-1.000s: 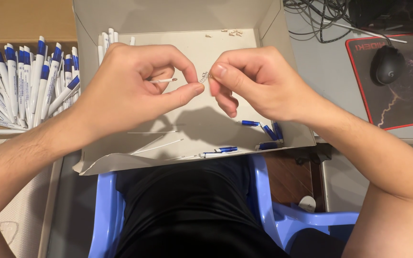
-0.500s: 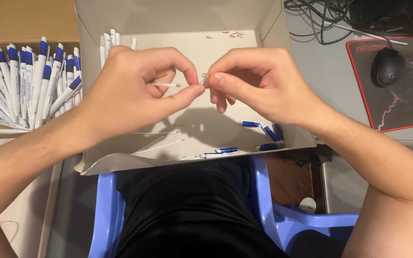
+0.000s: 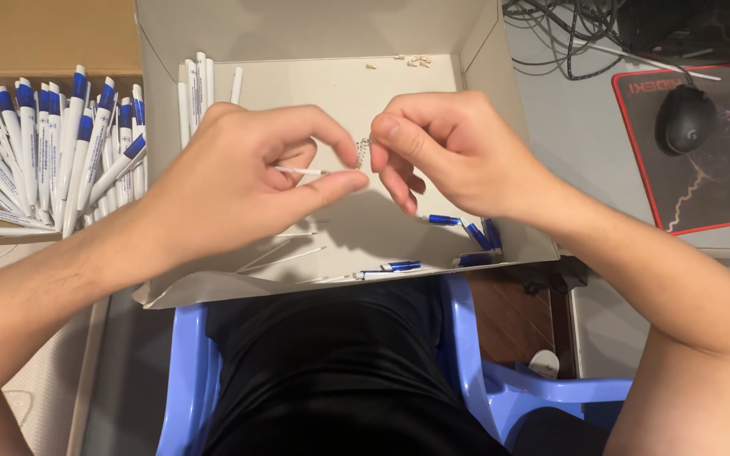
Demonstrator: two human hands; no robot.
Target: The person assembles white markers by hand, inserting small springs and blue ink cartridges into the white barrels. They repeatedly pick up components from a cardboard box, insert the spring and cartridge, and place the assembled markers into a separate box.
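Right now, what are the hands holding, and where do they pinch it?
Left hand pinches a thin white refill near its tip; right hand pinches a tiny spring by one end.

Open box (image 3: 483, 51) in the middle, tray of pens (image 3: 52, 152) left, mouse (image 3: 684, 118) on pad (image 3: 720, 169) right

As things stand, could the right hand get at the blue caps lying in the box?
Probably yes. The blue caps lie on the box floor just below the right hand, nothing covering them. But its fingertips pinch a small spring, so it would likely have to let go first.
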